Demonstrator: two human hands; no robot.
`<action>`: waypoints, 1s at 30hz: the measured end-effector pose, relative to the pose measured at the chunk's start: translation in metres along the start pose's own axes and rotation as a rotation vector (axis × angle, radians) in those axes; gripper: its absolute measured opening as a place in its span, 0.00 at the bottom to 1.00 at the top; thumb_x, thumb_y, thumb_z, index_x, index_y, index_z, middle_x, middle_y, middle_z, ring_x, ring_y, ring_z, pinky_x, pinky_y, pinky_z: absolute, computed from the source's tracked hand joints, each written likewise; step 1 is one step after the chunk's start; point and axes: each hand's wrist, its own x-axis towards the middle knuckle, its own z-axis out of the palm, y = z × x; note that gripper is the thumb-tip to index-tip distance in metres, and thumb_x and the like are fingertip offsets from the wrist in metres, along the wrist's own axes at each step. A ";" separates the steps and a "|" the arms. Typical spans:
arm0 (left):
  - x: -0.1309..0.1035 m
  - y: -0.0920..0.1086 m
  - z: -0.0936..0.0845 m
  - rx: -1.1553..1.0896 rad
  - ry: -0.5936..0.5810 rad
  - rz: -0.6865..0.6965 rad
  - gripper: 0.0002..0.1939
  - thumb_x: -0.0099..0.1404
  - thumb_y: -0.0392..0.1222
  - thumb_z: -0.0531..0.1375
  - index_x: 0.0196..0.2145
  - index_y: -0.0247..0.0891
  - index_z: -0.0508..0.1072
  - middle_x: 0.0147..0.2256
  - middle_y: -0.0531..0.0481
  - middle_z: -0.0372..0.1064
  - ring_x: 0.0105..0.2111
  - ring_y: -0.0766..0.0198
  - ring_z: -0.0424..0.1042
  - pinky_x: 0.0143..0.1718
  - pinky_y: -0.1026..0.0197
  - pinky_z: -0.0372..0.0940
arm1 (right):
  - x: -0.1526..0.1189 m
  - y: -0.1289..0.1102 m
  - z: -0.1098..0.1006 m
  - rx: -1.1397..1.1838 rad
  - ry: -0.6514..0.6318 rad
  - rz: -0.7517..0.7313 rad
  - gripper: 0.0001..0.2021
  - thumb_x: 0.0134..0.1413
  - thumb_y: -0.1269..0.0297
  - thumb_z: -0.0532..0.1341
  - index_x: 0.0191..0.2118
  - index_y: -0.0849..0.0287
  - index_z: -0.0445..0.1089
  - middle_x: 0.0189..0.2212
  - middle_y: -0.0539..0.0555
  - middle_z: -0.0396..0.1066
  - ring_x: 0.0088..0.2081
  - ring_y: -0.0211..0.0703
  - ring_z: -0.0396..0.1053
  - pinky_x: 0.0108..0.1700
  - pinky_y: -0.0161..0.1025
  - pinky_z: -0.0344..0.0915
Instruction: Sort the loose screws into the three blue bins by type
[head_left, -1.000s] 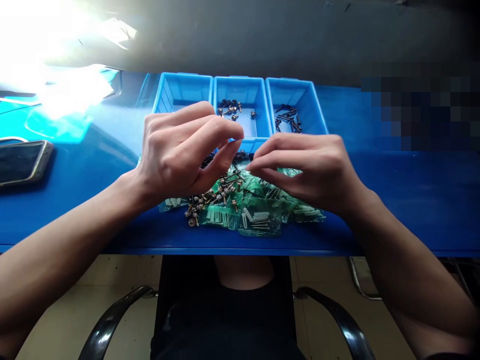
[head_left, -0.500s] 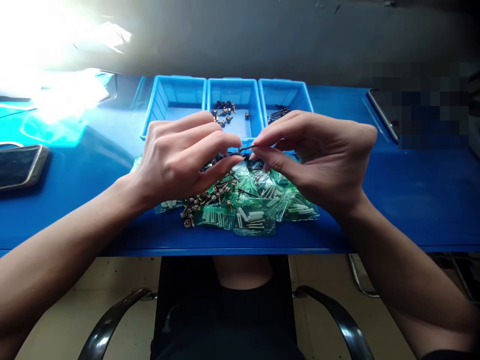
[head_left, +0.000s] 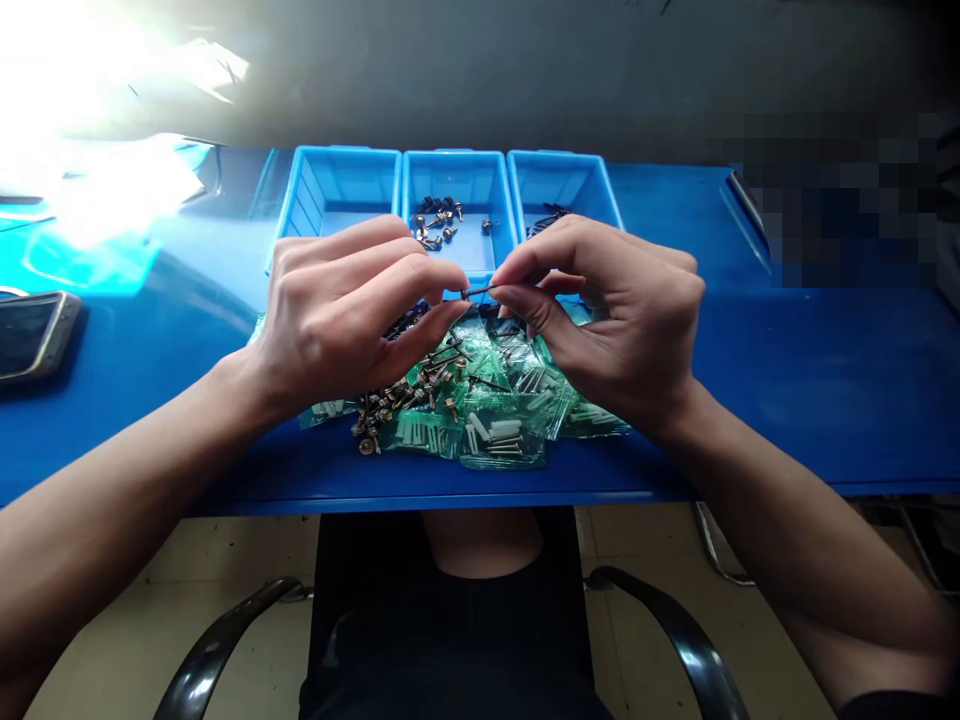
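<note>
Nearest, green-tinted plastic packets [head_left: 525, 463] of white wall plugs [head_left: 505, 428] and screws [head_left: 505, 447], loose washer-head screws [head_left: 405, 395] among them. Above, one dark screw [head_left: 478, 292], pinched between thumb and forefinger of left hand [head_left: 337, 310] and right hand [head_left: 630, 310], one at each end. Beyond, three blue plastic bins [head_left: 345, 182]

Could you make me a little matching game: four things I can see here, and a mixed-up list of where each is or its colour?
1. Screw
2. Bins
3. Packets
4. Armrests

A. Black, lower than the table
B. Between the left hand and right hand
C. Green and see-through, lying below the hands in the picture
D. Light blue, three in a row at the back

Pairs: 1-B, 2-D, 3-C, 4-A
</note>
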 end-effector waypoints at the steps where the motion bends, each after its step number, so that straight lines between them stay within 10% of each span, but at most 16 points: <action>1: 0.000 0.001 0.000 0.008 0.000 -0.012 0.05 0.75 0.41 0.66 0.45 0.39 0.76 0.32 0.51 0.77 0.33 0.61 0.77 0.31 0.58 0.70 | 0.000 0.000 0.000 0.007 -0.003 -0.002 0.09 0.72 0.65 0.66 0.48 0.41 0.82 0.41 0.49 0.83 0.43 0.51 0.81 0.45 0.51 0.85; 8: -0.002 0.004 -0.003 0.024 -0.051 -0.079 0.05 0.76 0.41 0.63 0.48 0.45 0.73 0.34 0.53 0.78 0.35 0.60 0.78 0.33 0.57 0.70 | -0.002 -0.002 -0.006 -0.042 -0.131 0.016 0.27 0.60 0.65 0.75 0.62 0.37 0.77 0.55 0.52 0.82 0.51 0.60 0.80 0.46 0.57 0.86; 14: -0.003 0.003 -0.004 0.008 -0.055 -0.048 0.07 0.74 0.39 0.65 0.48 0.41 0.74 0.34 0.51 0.78 0.35 0.60 0.78 0.34 0.57 0.69 | -0.001 -0.004 -0.003 0.143 -0.009 0.055 0.05 0.69 0.66 0.70 0.47 0.49 0.80 0.45 0.52 0.83 0.44 0.49 0.82 0.42 0.48 0.84; 22: -0.003 0.001 -0.003 -0.007 -0.057 -0.038 0.07 0.74 0.41 0.66 0.48 0.39 0.76 0.34 0.49 0.78 0.35 0.59 0.76 0.32 0.56 0.69 | 0.000 -0.006 0.000 0.203 -0.025 0.035 0.03 0.74 0.67 0.66 0.48 0.52 0.77 0.42 0.51 0.82 0.39 0.43 0.83 0.37 0.41 0.82; 30: -0.002 -0.001 -0.001 0.022 -0.046 -0.069 0.05 0.74 0.38 0.64 0.46 0.43 0.75 0.33 0.52 0.78 0.34 0.60 0.76 0.31 0.55 0.70 | 0.007 0.001 0.001 0.228 0.311 0.079 0.08 0.68 0.74 0.69 0.40 0.51 0.77 0.38 0.53 0.80 0.37 0.46 0.81 0.33 0.42 0.81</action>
